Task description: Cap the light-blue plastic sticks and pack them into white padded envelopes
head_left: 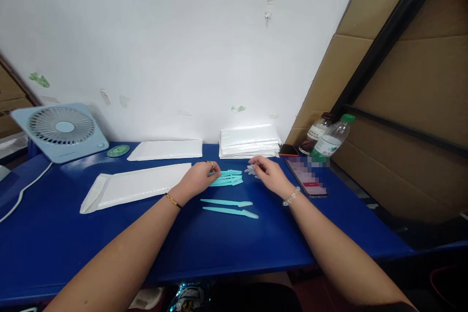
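Note:
My left hand (198, 178) is closed, thumb and fingers pinching at the handle ends of a row of turquoise eyebrow razors (231, 178) on the blue table. Nearer to me lie two more turquoise razors, an upper one (226, 203) and a lower one (230, 211), their blade ends pointing right. My right hand (269, 173) curls its fingers together over a small pile of translucent plastic pieces (250, 170), which look like blade caps. Whatever sits between those right fingertips is too small to make out.
White padded mailers lie at left (142, 186) and by the wall (166, 149), with a stack of them (250, 141) behind my hands. A phone (306, 178) and two bottles (331, 139) are on the right. At far left stands a blue fan (65, 127).

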Motion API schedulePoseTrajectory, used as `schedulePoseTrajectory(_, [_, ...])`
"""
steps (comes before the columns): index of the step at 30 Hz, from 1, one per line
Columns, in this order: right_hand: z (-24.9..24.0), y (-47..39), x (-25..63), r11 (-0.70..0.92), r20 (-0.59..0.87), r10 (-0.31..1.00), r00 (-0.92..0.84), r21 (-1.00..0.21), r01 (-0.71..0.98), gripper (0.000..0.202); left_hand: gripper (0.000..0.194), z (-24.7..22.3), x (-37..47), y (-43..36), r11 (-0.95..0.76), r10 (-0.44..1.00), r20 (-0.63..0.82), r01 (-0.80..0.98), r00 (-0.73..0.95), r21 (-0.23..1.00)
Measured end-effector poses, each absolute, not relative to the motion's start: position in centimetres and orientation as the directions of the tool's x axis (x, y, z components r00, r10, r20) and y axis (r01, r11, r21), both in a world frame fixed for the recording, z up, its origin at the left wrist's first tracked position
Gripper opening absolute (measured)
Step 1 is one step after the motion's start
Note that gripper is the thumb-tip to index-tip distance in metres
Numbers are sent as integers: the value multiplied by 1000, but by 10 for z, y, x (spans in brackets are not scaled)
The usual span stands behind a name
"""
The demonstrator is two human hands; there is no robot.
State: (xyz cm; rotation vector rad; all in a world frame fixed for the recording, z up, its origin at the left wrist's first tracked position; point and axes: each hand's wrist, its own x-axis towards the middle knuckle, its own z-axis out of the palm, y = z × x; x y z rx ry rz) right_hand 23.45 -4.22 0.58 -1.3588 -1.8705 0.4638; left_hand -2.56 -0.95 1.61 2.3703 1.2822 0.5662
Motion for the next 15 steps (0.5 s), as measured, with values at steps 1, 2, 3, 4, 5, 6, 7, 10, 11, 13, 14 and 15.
schedulePoseTrajectory(1, [6,-41,237,346,344,932,-114,-748,566,20,24,16,-25,-9,-501,851,165,678,498,538])
schedulePoseTrajectory(2, [5,-40,239,320,314,945,-96,-816,482,23,25,16,-25,-9,-495,852,165,660,498,565])
schedulePoseTrajectory(3, [4,-39,240,289,278,957,-85,-871,397,27,26,16,-25,-9,-489,852,163,644,498,589])
schedulePoseTrajectory(4, [4,-38,241,256,242,967,-82,-912,319,32,27,15,-25,-8,-481,852,159,629,498,610])
schedulePoseTrajectory(5, [3,-38,241,225,210,974,-86,-940,258,36,28,14,-25,-7,-473,854,154,618,497,628])
schedulePoseTrajectory(6, [3,-38,241,201,186,978,-91,-956,214,40,29,13,-25,-7,-464,856,149,608,495,644])
schedulePoseTrajectory(7, [3,-38,240,186,169,981,-100,-964,191,42,30,12,-25,-6,-455,858,144,600,493,658])
schedulePoseTrajectory(10, [4,-39,239,180,159,980,-118,-962,203,41,31,9,-25,-3,-427,864,122,582,489,692])
schedulePoseTrajectory(11, [4,-40,238,190,167,979,-119,-958,215,40,32,8,-25,-3,-420,865,115,577,489,701])
schedulePoseTrajectory(13, [6,-40,238,211,189,975,-113,-950,229,39,33,8,-25,-2,-410,866,107,570,488,712])
schedulePoseTrajectory(14, [6,-41,238,217,198,975,-105,-949,228,38,33,8,-25,-2,-408,866,106,569,488,714])
schedulePoseTrajectory(15, [6,-41,238,217,200,975,-99,-951,222,36,34,8,-25,-2,-408,866,105,568,489,715])
